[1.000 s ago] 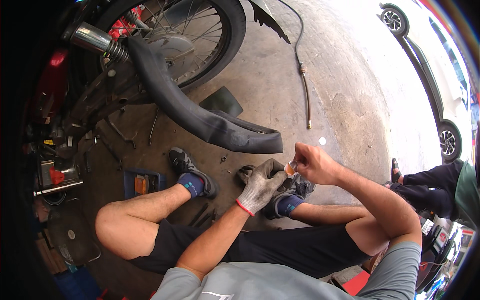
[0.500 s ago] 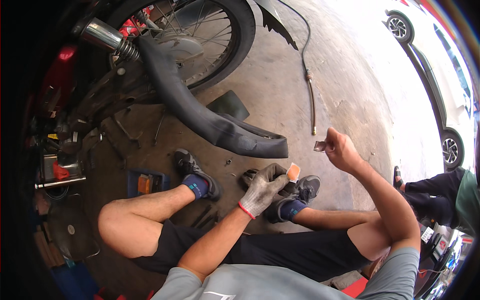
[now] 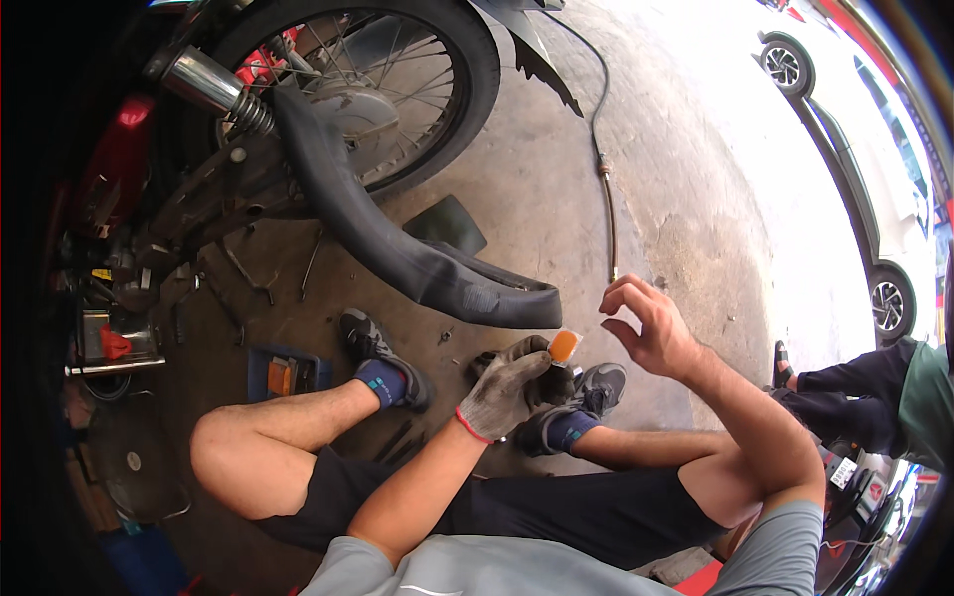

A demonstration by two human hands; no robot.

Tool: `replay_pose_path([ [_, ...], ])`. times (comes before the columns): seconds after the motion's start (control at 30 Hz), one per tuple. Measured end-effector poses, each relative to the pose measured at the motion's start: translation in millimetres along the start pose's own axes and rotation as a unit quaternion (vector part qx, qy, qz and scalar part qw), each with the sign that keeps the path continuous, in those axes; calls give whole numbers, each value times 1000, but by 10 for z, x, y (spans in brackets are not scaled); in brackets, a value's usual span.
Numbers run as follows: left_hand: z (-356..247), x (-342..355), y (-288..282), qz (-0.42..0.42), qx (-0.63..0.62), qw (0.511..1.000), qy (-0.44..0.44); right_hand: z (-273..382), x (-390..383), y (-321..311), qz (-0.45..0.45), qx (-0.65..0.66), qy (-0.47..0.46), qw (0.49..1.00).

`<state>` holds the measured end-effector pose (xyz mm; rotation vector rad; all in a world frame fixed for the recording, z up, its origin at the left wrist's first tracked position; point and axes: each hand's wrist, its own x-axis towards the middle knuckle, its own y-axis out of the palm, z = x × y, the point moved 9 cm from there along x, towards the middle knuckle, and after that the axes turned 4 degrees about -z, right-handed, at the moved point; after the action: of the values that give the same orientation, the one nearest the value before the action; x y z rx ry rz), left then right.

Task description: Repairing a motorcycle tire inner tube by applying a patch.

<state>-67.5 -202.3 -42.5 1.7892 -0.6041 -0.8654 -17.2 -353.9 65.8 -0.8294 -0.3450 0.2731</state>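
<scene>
My left hand (image 3: 502,389), in a grey work glove with a red cuff edge, pinches a small orange patch (image 3: 564,345) on a pale backing by its lower edge. Bare and raised to the right of it, my right hand (image 3: 651,328) has thumb and fingers apart, with nothing seen between them. A black inner tube (image 3: 383,238) drapes down from the motorcycle wheel (image 3: 437,74). The tube's folded near end lies just beyond the patch, with a scuffed lighter area on top.
An air hose (image 3: 606,184) with a brass tip lies on the concrete beyond my right hand. Wrenches (image 3: 243,268) and a blue tray (image 3: 288,372) are at the left. A dark flat sheet (image 3: 452,223) sits behind the tube. Another person's legs (image 3: 845,377) show at the right, near a white car (image 3: 845,129).
The small silvery-brown scrap in my right hand is gone from its fingers, which have opened. That hand has come lower and nearer the patch. My left hand keeps the patch.
</scene>
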Motion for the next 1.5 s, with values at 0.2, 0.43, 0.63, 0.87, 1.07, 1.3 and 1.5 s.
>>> replay_pose_path([
  [0.2, 1, 2, 33, 40, -72, 997, 2, 461, 57, 35, -17, 21, -91, 995],
  [0.43, 41, -13, 0, 7, -71, 997, 11, 566, 80, 48, -36, 8, -126, 991],
  [0.63, 74, -7, 52, 47, -123, 991, -18, 601, 90, 35, -43, 5, -137, 990],
  [0.87, 138, 1, 21, 31, -148, 988, -31, 646, 88, 29, -48, 0, -154, 987],
  [1.07, 150, 21, 30, 48, -150, 987, -29, 686, 104, 36, -38, -40, -160, 986],
  [1.3, 4, 3, -691, -109, 77, 991, 23, 433, 118, 26, -30, -73, -75, 994],
  [1.5, -556, -192, -1488, -367, 108, 893, 239, 23, 69, 32, -14, -37, 60, 997],
])
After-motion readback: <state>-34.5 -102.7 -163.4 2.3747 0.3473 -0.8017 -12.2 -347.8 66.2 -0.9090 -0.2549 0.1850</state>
